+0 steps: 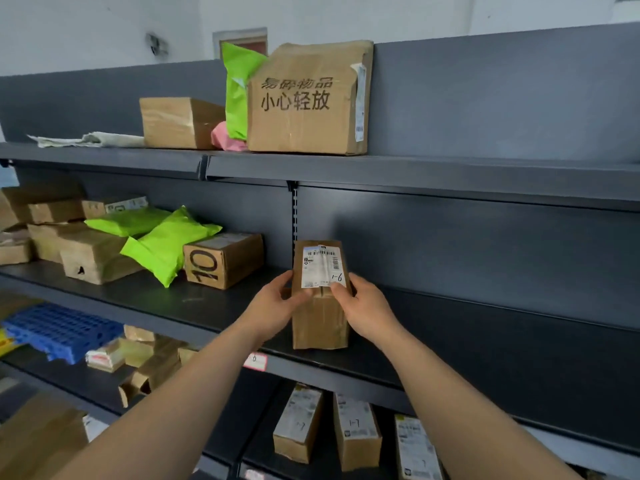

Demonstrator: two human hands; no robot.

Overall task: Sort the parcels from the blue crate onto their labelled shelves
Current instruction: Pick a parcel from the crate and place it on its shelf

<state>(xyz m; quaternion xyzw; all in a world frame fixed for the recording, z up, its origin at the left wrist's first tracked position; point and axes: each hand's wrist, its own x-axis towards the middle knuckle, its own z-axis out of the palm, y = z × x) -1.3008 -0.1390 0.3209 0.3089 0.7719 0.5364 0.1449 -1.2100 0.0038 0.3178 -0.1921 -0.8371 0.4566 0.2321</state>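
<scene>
A small brown cardboard parcel (320, 320) stands upright on the front of the middle shelf (485, 344). Its white shipping label carries a barcode and the handwritten mark "1-6". My left hand (275, 306) grips the parcel's left side and my right hand (363, 310) grips its right side, thumb on the label's lower corner. A pink tag (255, 361) marked "6" sticks to the shelf's front edge just below. The blue crate (59, 332) lies at the far left, partly cut off.
Left on the middle shelf lie a box marked "10" (223, 259), green mailers (166, 247) and several brown boxes. The top shelf holds a large printed carton (308, 98). Three boxes marked "1-7" (356, 431) stand on the lower shelf.
</scene>
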